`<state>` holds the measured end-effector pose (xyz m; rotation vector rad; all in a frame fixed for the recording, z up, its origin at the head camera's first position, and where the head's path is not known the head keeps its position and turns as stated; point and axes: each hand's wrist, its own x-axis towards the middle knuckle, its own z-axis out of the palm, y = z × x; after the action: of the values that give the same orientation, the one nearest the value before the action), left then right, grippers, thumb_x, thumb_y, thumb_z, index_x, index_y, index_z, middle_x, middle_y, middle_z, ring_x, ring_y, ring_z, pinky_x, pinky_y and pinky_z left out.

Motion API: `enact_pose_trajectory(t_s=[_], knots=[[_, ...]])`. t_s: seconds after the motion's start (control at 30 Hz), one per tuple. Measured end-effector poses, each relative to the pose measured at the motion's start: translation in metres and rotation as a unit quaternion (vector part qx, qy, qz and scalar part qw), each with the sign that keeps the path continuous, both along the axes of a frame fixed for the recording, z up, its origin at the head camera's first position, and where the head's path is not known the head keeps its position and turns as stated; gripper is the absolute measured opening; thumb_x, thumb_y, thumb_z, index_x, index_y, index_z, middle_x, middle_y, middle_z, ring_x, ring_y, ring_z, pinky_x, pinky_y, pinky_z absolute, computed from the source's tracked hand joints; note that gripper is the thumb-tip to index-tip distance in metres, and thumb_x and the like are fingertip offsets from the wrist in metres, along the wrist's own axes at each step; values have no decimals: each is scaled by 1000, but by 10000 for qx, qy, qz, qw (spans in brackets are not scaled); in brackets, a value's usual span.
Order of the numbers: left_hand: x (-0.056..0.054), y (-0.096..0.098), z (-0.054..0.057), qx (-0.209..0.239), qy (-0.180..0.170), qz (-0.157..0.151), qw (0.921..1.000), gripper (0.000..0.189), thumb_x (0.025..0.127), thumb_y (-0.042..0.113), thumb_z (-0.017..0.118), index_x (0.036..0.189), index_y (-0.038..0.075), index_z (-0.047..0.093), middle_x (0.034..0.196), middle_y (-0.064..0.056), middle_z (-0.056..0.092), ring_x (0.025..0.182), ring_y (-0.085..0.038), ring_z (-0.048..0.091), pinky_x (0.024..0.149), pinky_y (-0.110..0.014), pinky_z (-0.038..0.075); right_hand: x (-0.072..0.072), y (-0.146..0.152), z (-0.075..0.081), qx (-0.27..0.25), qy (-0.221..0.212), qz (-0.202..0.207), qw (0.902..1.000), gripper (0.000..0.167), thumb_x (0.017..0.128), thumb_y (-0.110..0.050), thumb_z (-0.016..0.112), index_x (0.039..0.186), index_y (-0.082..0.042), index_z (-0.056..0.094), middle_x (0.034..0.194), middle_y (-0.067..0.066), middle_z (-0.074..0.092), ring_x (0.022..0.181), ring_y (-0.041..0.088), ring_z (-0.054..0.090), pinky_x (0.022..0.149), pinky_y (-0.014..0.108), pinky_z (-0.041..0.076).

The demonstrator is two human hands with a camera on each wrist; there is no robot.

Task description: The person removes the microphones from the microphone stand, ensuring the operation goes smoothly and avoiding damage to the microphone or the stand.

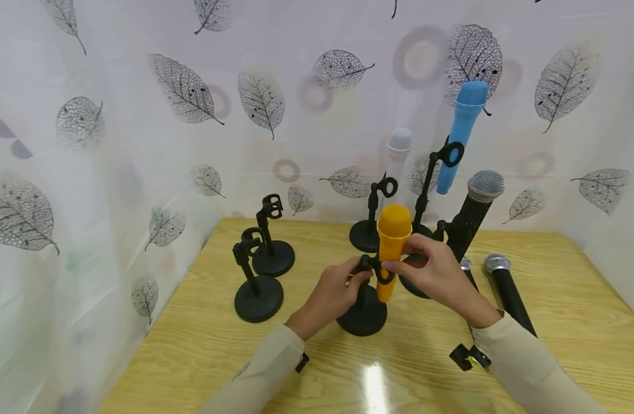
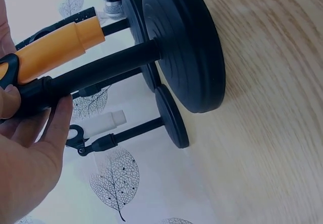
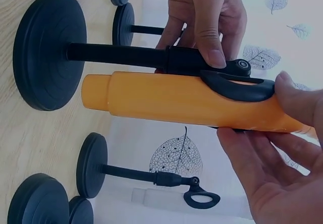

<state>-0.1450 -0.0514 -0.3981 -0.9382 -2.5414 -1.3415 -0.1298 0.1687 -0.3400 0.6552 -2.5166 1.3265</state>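
Observation:
An orange microphone (image 1: 392, 230) sits through the ring clip of a black desktop microphone stand (image 1: 362, 313). My right hand (image 1: 438, 270) pinches the microphone's body just at the clip, thumb on one side and fingers on the other, as the right wrist view shows. With my left hand (image 1: 334, 293) I grip the upper part of the stand's post, below the clip joint. In the left wrist view the round base (image 2: 189, 47) stands on the wooden table, and the microphone's narrow tail end (image 2: 91, 32) points toward that base.
Behind stand a white microphone (image 1: 398, 149), a blue microphone (image 1: 464, 121) and a black microphone (image 1: 474, 213), each in a stand. Further black microphones (image 1: 510, 293) lie at right on the table (image 1: 580, 310). Two bare stands (image 1: 258, 299) are at left. A leaf-patterned curtain (image 1: 275, 34) surrounds the table.

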Motion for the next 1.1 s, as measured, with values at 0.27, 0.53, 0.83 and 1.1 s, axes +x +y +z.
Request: enact_pose_trajectory(t_s=[0.27, 0.53, 0.83, 1.1], knots=[[4, -2, -3, 222, -126, -47, 9997, 17, 104, 17, 59, 117, 8, 66, 113, -7, 73, 109, -13, 68, 88, -21, 55, 3, -5, -5, 28, 807, -293, 9963, 24, 79, -6, 88, 99, -5, 76, 97, 3, 71, 89, 21, 70, 68, 23, 58], [6, -2, -3, 233, -51, -83, 9997, 18, 103, 15, 59, 119, 8, 66, 115, -10, 73, 109, -14, 69, 87, -20, 55, 5, -10, -2, -6, 991, -324, 9945, 24, 77, -2, 88, 99, -3, 78, 97, 4, 71, 88, 22, 70, 65, 26, 59], [7, -1, -1, 147, -23, -79, 9999, 17, 103, 13, 60, 118, 7, 66, 114, -10, 74, 107, -15, 69, 86, -20, 55, 7, -10, 5, -24, 1075, -264, 9939, 23, 78, -1, 87, 99, -3, 78, 98, 6, 71, 88, 25, 71, 67, 23, 58], [6, -1, -2, 194, -37, -138, 9997, 17, 104, 13, 59, 117, 5, 66, 115, -11, 73, 108, -14, 69, 86, -19, 55, 7, -8, 23, -19, 986, -308, 9947, 20, 82, -5, 85, 100, -3, 77, 103, 8, 71, 94, 27, 68, 69, 31, 61]])
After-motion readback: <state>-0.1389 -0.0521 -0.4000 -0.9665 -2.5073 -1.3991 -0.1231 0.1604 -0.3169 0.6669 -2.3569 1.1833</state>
